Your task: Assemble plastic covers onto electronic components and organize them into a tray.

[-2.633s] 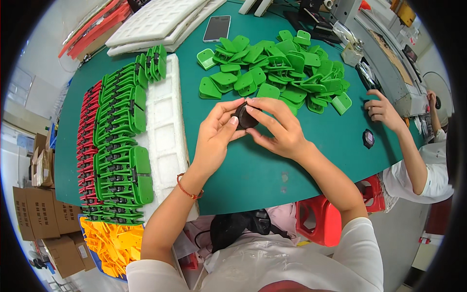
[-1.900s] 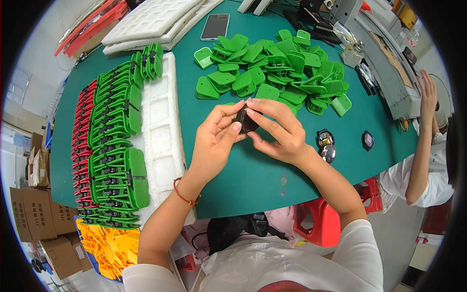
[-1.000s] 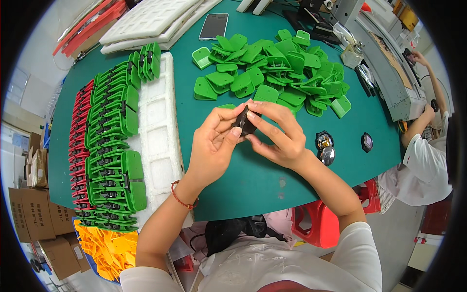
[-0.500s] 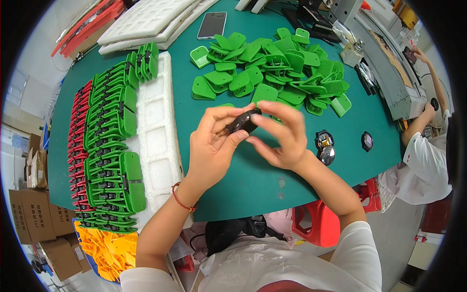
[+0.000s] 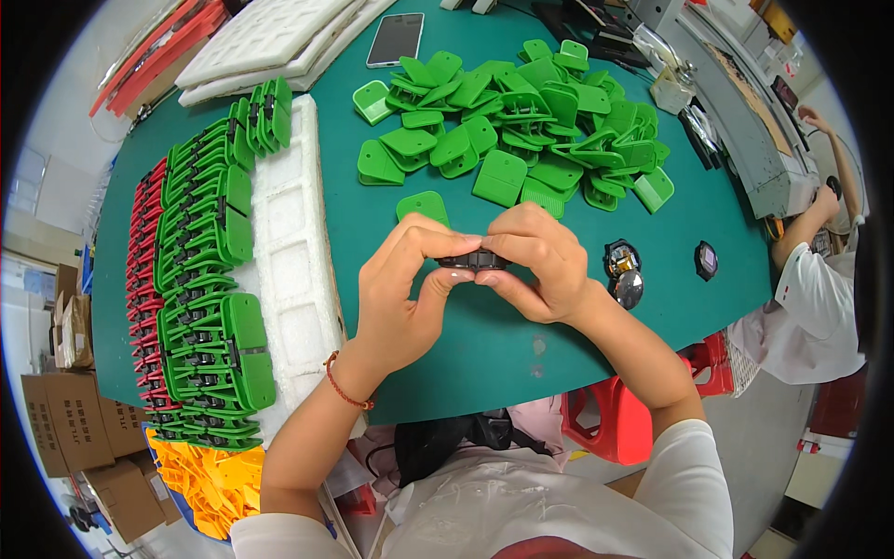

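Over the middle of the green table, both my hands pinch a small round black watch case (image 5: 473, 260), held edge-on. My left hand (image 5: 402, 289) grips its left side between thumb and fingers. On the opposite side, the thumb and fingers of my right hand (image 5: 542, 263) press it from above and below. A loose green plastic clip (image 5: 424, 207) lies just beyond my left fingers. To the right of my hands is an opened watch case (image 5: 621, 257) with its innards showing, a shiny round back cover (image 5: 629, 290) against it. Farther right lies another dark watch head (image 5: 706, 261).
A heap of green clips (image 5: 503, 116) covers the far middle. At left, rows of green clips (image 5: 200, 228) and red clips (image 5: 146, 279) stand beside a white foam tray (image 5: 298, 242). A phone (image 5: 396, 40) lies far back. A co-worker's hand (image 5: 824, 205) is at right.
The watch case has turned from tilted to level. My right fingers, spread and moving before, have closed on it. Both hands have come slightly nearer to me.
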Demonstrator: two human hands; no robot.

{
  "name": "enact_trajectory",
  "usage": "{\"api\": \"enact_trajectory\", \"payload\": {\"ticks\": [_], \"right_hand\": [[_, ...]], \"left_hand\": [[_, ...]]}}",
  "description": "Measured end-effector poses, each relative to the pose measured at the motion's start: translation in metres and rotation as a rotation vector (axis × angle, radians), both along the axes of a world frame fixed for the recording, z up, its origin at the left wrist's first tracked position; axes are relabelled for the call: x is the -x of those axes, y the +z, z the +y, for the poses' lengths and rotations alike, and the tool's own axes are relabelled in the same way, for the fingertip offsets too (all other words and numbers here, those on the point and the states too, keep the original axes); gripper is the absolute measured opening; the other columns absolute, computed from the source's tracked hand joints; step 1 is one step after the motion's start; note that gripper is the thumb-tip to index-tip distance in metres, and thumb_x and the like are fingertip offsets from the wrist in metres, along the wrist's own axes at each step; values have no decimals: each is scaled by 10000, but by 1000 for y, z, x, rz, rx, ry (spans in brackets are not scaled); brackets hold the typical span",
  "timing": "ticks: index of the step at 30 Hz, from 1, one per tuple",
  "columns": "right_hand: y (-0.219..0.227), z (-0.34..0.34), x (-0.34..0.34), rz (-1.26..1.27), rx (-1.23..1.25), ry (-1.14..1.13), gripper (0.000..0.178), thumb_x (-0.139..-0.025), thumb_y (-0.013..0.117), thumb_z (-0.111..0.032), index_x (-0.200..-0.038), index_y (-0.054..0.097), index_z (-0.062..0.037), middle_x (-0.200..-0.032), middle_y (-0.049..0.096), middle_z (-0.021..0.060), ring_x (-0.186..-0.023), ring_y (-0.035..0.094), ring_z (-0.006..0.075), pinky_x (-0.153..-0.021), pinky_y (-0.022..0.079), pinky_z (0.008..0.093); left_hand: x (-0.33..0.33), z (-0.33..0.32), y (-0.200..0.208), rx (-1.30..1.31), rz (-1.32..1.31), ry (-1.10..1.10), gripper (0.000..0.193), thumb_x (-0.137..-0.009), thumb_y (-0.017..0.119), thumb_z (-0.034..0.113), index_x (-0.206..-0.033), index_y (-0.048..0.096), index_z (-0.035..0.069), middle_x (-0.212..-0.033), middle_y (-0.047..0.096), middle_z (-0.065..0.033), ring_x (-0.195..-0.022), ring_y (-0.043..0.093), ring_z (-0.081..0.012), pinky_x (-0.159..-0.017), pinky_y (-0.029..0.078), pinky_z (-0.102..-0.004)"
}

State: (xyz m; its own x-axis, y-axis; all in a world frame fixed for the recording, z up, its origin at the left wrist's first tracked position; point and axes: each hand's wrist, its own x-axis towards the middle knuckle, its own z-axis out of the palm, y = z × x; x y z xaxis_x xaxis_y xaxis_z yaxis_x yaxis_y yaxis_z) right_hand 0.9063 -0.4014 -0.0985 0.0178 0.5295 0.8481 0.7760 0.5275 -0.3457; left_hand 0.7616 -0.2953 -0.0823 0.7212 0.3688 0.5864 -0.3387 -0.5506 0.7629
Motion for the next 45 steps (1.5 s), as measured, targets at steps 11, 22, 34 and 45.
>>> {"api": "enact_trajectory", "payload": {"ticks": [11,22,34,45], "right_hand": [[1,-2,7,240,67,163,183,-737,693,-58,-865,582,13,-744,593,107,-611,554,209,-510,435,285],[0,-4,12,440,191,175,157,-746,711,-88,-799,593,1,-699,603,88,-546,544,150,-475,421,250],[3,-8,9,393,293,146,206,-702,733,-25,-693,529,2,-706,614,130,-584,570,170,-516,430,249],[0,-7,8,469,278,174,147,-722,698,3,-746,555,27,-753,618,144,-649,575,173,-575,447,264]], "left_hand": [[4,-3,1,-127,-13,43,177,-752,623,-22,-919,571,8,-753,549,-102,-653,551,-204,-551,444,-279],[3,-2,2,-183,1,96,160,-780,588,-13,-937,566,11,-728,543,-103,-605,545,-217,-519,444,-285],[4,-2,3,-179,8,106,217,-725,588,-98,-912,581,12,-749,579,-109,-619,582,-213,-528,463,-277],[2,-3,-5,-35,34,96,188,-731,619,-47,-904,563,0,-731,532,-102,-603,541,-202,-524,448,-267]]}}
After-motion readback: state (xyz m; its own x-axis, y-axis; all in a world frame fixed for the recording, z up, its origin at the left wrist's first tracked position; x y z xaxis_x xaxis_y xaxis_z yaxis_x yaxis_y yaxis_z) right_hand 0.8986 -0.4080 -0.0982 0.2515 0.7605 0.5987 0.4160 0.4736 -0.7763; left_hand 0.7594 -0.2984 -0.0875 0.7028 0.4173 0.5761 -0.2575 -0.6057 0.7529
